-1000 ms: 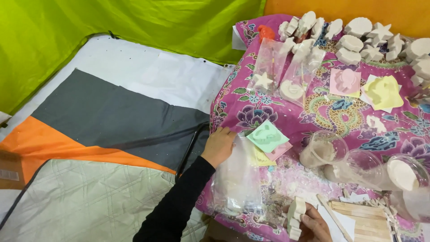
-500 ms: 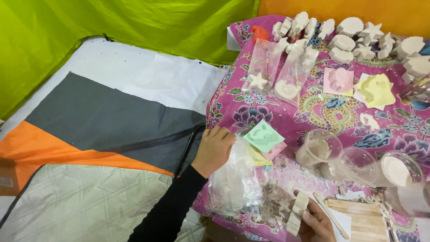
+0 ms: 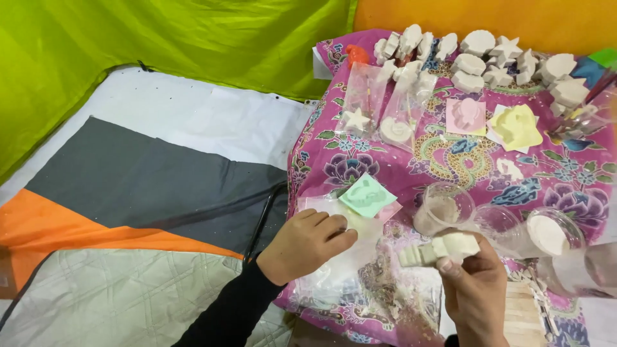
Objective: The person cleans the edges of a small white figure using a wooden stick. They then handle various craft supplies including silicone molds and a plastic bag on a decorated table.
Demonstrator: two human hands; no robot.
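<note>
Our right hand (image 3: pixel 474 286) grips a small white plaster cast figure (image 3: pixel 440 249), fingers and thumb closed around its lower end so that the moulded part sticks out to the left, free of the palm; held that way, the fragile relief is not pressed. Our left hand (image 3: pixel 307 243) lies with curled fingers on a stack of clear plastic bags (image 3: pixel 334 270) at the near-left edge of the cloth. It presses down on the topmost one and pinches at its film, though we cannot tell whether a bag is really caught between the fingertips. The weight of the hand keeps the slippery stack from sliding off the edge.

Just beyond that hand rests a pale green rubbery mould (image 3: pixel 367 196), lying partly on the bags. To the right of the cast stand clear plastic cups (image 3: pixel 443 209), some holding white powder or paste, close by our right hand. Further back on the pink flowered cloth (image 3: pixel 450 160) lie two casts already sealed in clear bags (image 3: pixel 376 106), a pink mould (image 3: pixel 466 115) and a yellow mould (image 3: pixel 516 126). Along the far edge, bare white casts (image 3: pixel 475 54) are propped in a row. Left of the cloth spreads a grey, orange and white mat (image 3: pixel 128 186).
</note>
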